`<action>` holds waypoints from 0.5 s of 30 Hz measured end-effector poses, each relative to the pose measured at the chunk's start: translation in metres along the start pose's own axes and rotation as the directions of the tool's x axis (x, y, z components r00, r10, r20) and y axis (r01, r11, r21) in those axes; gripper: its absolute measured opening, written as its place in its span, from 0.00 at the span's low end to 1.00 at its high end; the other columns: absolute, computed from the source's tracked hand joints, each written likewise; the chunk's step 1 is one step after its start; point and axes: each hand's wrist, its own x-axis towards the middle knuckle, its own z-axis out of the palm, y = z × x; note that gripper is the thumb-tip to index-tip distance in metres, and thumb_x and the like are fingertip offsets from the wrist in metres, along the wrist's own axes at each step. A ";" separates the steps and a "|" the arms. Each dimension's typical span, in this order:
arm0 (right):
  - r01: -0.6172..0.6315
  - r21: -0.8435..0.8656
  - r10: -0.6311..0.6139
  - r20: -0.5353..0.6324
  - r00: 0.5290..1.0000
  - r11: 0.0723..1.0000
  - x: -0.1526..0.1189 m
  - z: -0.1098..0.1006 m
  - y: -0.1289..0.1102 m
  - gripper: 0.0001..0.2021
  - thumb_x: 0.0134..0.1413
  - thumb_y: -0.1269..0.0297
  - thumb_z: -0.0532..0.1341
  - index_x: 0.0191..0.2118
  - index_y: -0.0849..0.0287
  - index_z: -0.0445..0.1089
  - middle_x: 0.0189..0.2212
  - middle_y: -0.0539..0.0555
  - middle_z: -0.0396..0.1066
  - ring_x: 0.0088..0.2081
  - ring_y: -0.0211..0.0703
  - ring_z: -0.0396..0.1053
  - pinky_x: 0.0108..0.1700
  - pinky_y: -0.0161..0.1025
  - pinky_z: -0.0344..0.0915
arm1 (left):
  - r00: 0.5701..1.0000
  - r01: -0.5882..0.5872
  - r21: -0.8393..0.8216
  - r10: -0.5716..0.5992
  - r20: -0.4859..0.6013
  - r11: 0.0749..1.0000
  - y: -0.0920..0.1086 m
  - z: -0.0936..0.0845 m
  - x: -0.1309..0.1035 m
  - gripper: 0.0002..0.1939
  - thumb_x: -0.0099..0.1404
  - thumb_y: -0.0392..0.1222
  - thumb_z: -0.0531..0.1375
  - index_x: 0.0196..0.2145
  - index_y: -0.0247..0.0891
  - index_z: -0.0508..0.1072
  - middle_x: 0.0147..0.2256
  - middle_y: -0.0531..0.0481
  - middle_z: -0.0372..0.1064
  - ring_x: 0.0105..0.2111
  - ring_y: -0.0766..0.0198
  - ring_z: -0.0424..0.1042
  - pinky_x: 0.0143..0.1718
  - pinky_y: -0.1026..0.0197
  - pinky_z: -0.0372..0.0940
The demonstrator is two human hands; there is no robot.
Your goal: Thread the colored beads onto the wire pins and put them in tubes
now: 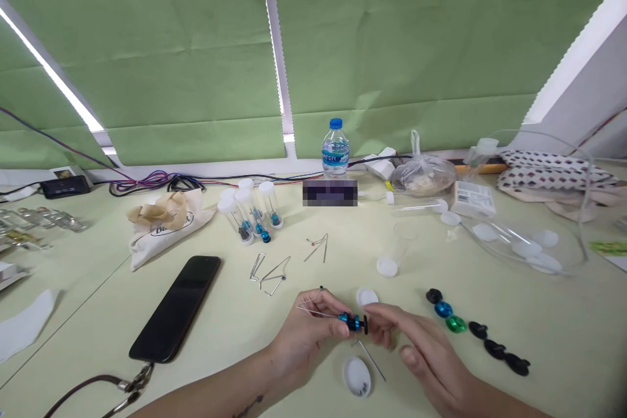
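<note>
My left hand (313, 323) pinches a small blue-and-black spool-shaped part (351, 322) between thumb and fingers. The part has a black disc at its right end. A thin pale strand loops from the same hand, and a tiny dark bead-like tip (321, 287) shows above the fingers. Just right of the part is my right hand (416, 339), its thumb and fingers apart; I cannot tell whether its fingertips touch the black disc. Below lies an L-shaped hex key (371, 360), beside a white cap (357, 377) holding tiny pieces. Another white cap (367, 297) sits behind the hands.
To the right runs a row of black, blue (443, 309) and green (456, 324) round pieces. Several hex keys (274, 274) and capped clear tubes (245, 212) lie farther back. A phone (176, 307) is at left; a water bottle (336, 149) stands behind.
</note>
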 end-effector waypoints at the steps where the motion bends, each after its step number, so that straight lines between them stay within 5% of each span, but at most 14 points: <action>1: 0.002 0.002 -0.002 0.000 1.000 1.000 0.000 0.000 0.001 0.22 0.67 0.52 0.43 0.59 0.56 0.58 0.36 0.57 0.72 0.36 0.47 0.71 0.37 0.42 0.69 | 1.000 0.001 0.000 -0.001 -0.002 1.000 0.000 0.000 0.000 0.11 0.41 0.30 0.73 0.24 0.33 0.77 0.24 0.49 0.75 0.25 0.65 0.72 0.31 0.62 0.64; 15: -0.014 0.016 0.014 0.011 1.000 1.000 0.001 0.000 -0.002 0.22 0.67 0.51 0.43 0.59 0.54 0.58 0.36 0.57 0.71 0.36 0.48 0.70 0.37 0.43 0.68 | 1.000 0.002 0.013 -0.002 -0.027 1.000 0.003 0.005 -0.001 0.12 0.39 0.30 0.73 0.23 0.33 0.77 0.23 0.49 0.75 0.24 0.65 0.71 0.31 0.62 0.63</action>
